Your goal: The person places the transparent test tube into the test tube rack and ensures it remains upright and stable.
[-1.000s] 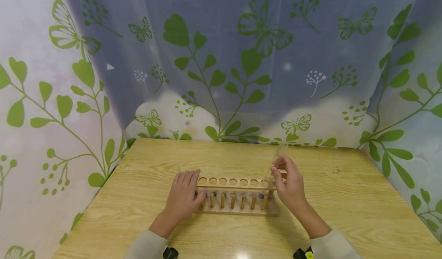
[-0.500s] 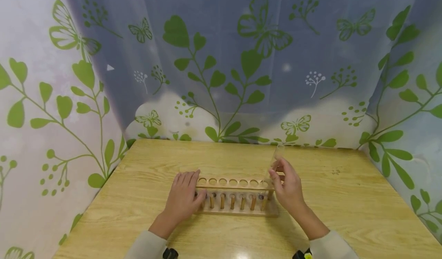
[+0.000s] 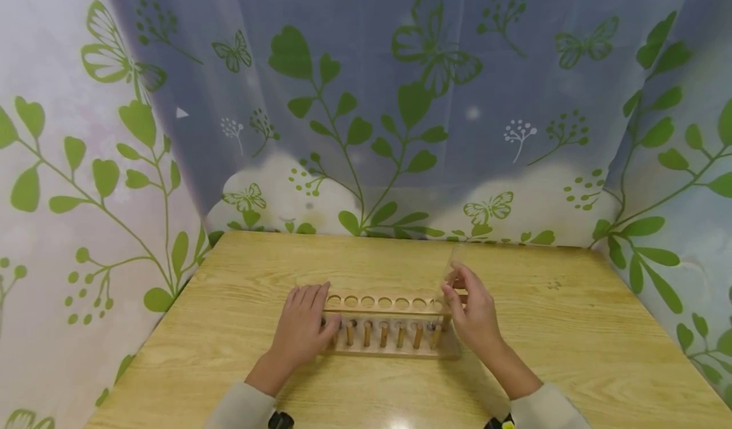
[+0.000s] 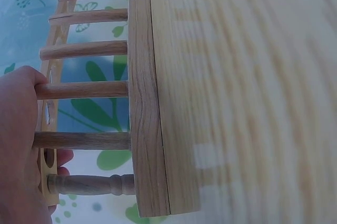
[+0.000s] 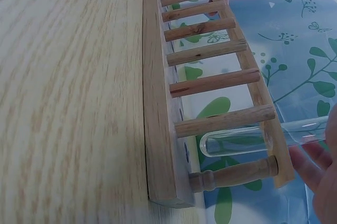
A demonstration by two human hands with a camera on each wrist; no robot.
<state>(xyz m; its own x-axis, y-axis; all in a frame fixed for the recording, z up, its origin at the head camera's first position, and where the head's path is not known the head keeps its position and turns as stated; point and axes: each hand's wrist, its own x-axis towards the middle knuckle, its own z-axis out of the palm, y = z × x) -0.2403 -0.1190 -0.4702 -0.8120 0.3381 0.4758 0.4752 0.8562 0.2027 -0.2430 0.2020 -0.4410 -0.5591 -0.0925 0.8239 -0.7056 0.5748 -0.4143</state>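
Note:
A wooden test tube rack (image 3: 394,353) stands upright on the table, with a row of round holes in its top bar and pegs along its base. My left hand (image 3: 305,320) grips the rack's left end, thumb in front and fingers over the top bar. At the other end, my right hand (image 3: 474,305) pinches a clear glass test tube (image 5: 231,141). In the right wrist view the tube's rounded lower end passes through the end hole in the top bar, above the base (image 5: 158,103). The tube's upper part leans up past my fingers in the head view.
The pale wood-grain table (image 3: 572,327) reaches back to a patterned curtain (image 3: 366,98) with green leaves and butterflies. Similar cloth hangs at the left and right sides.
My right hand has moved slightly down and left, and the test tube has sunk lower into the rack's end hole. My left hand keeps its place on the rack.

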